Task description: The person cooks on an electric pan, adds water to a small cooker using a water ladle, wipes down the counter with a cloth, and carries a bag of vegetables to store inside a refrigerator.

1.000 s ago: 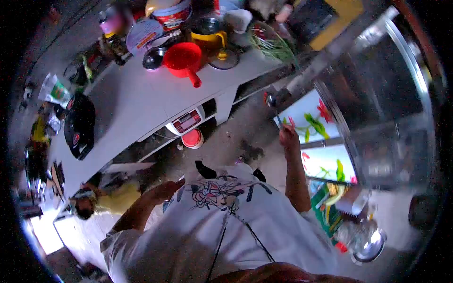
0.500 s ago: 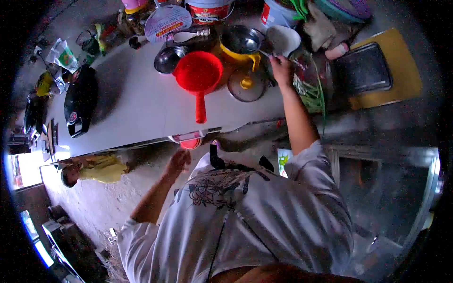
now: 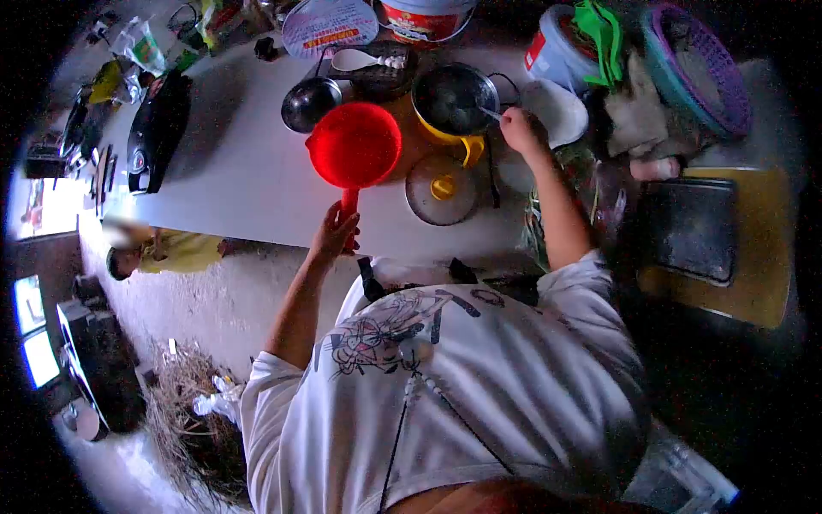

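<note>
My left hand (image 3: pixel 336 236) is closed round the handle of a red ladle (image 3: pixel 355 146) at the table's front edge. My right hand (image 3: pixel 521 130) grips a thin utensil (image 3: pixel 488 112) whose far end reaches into a black pan (image 3: pixel 447 98) with a yellow handle. Left of that pan stands a small dark metal bowl (image 3: pixel 311 104). A glass lid (image 3: pixel 428 201) with a yellow knob lies in front of the pan. Just behind my right hand is a white bowl (image 3: pixel 561 111).
Along the back are a white bucket (image 3: pixel 424 19), another bucket (image 3: pixel 548 51) with green handles on it, and stacked baskets (image 3: pixel 711 77). A black appliance (image 3: pixel 158 133) stands at left, a dark tray (image 3: pixel 692 227) at right. Another person (image 3: pixel 184 251) is beyond the table's left front edge.
My left hand has risen to the red ladle and taken hold of its handle. The utensil in my right hand has moved further into the pan. The view has shifted.
</note>
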